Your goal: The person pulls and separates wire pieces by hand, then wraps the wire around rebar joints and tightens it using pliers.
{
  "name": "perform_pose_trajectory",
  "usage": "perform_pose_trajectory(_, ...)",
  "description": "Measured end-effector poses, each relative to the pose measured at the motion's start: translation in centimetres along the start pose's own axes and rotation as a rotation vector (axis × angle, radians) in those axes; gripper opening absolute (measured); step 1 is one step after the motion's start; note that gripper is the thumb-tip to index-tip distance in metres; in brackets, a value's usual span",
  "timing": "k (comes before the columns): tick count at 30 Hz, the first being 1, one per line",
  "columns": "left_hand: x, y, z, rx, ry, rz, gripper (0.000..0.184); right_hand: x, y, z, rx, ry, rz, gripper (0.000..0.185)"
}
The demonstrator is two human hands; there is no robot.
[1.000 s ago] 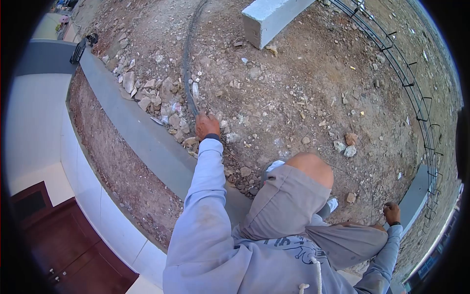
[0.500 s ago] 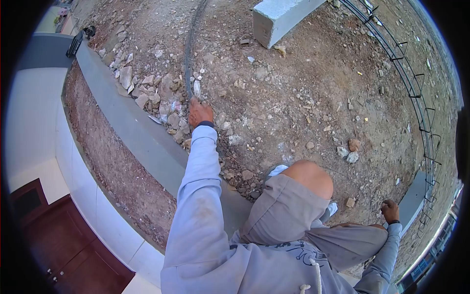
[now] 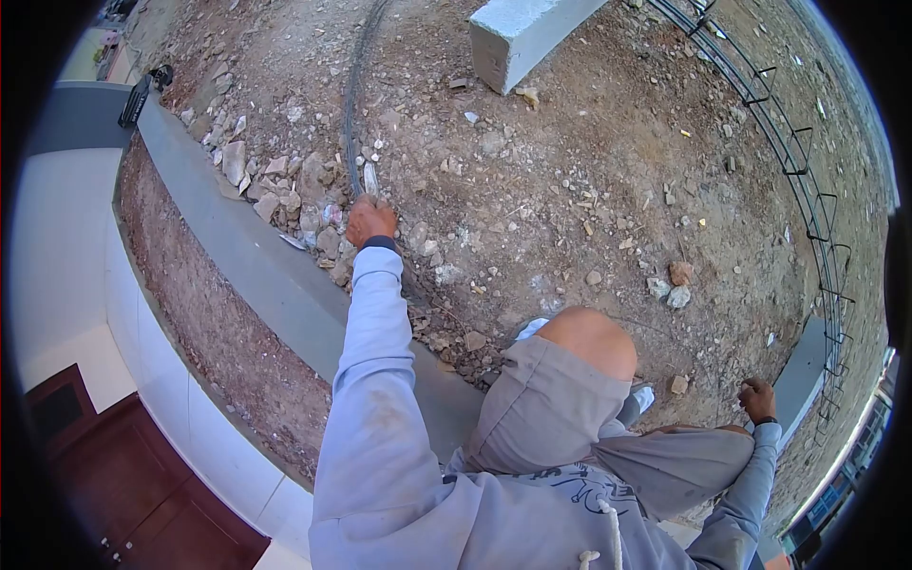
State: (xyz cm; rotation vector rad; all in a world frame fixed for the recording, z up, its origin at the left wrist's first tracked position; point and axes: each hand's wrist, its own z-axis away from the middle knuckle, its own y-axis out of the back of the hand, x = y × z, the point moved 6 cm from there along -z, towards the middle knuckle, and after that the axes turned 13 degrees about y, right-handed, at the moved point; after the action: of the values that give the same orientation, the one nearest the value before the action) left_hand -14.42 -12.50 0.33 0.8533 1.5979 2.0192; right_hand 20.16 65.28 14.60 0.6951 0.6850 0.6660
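My left hand (image 3: 370, 222) reaches forward over the ground, its fingers closed around the near end of a long bundle of thin dark steel wires (image 3: 353, 95). The bundle stretches away along the dirt in a slight curve. Beside that hand lie a small whitish piece (image 3: 370, 179) and broken stones. My right hand (image 3: 758, 400) is low at the right, near my bent knee, with curled fingers; whatever they may hold is too small to make out. Behind it lies a grey concrete beam (image 3: 806, 366).
A concrete post (image 3: 518, 47) lies at the top. A rebar cage with stirrups (image 3: 798, 171) curves down the right side. Along the left run a low grey concrete curb (image 3: 223, 247), a soil strip and a white wall (image 3: 66, 218). Rubble (image 3: 275, 190) borders the curb.
The view has turned slightly, so the scene sits a little further left. My left hand keeps its grip on the wire bundle, and my right hand stays near my knee.
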Motion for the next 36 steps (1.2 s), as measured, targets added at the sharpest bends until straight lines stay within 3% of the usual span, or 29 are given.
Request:
perform_pose_trajectory(2, -0.6, -0.4, -0.4, -0.024, 0.016, 0.068, 0.024, 0.2, 0.0, -0.1, 0.002, -0.019, 0.017, 0.02)
perform_pose_trajectory(5, -3.0, -4.7, -1.9, -0.381, 0.258, 0.602, 0.024, 0.0, 0.0, -0.4, 0.023, -0.019, 0.032, 0.02)
perform_pose_trajectory(8, -2.1, -4.1, -0.2, -0.479, 0.373, 0.941, 0.024, -1.3, 0.1, -0.5, 0.007, -0.002, 0.019, 0.02)
perform_pose_trajectory(11, -1.5, -3.4, 0.6, -0.4, 0.364, 0.792, 0.027, -1.8, 0.0, -0.7, 0.005, 0.046, 0.01, 0.021)
perform_pose_trajectory(14, -3.2, -5.8, -1.9, -0.12, 0.185, 0.414, 0.032, -1.7, 0.0, -0.8, 0.005, 0.056, 0.009, 0.022)
perform_pose_trajectory(17, -0.9, -1.5, 0.8, 0.0, 0.176, 0.242, 0.035, -1.7, 0.0, -0.8, 0.012, 0.023, -0.01, 0.021)
perform_pose_trajectory(23, 0.3, -1.9, 1.5, -0.163, 0.148, -0.01, 0.035, -1.3, -0.1, -0.7, 0.005, -0.001, -0.025, 0.023)
perform_pose_trajectory(29, 0.3, -3.4, 1.2, -0.086, 0.121, -0.046, 0.034, -1.7, 0.0, -0.8, 0.005, 0.014, -0.009, 0.023)
perform_pose_trajectory(32, -1.8, -8.4, -1.3, -0.545, 0.315, 0.324, 0.027, -2.8, 0.4, -1.1, 0.022, 0.049, 0.016, 0.024)
perform_pose_trajectory(36, 2.4, -2.5, 1.8, -0.748, 0.388, 1.03, 0.015, -9.4, 2.1, -1.9, 0.123, 0.18, 0.083, 0.024)
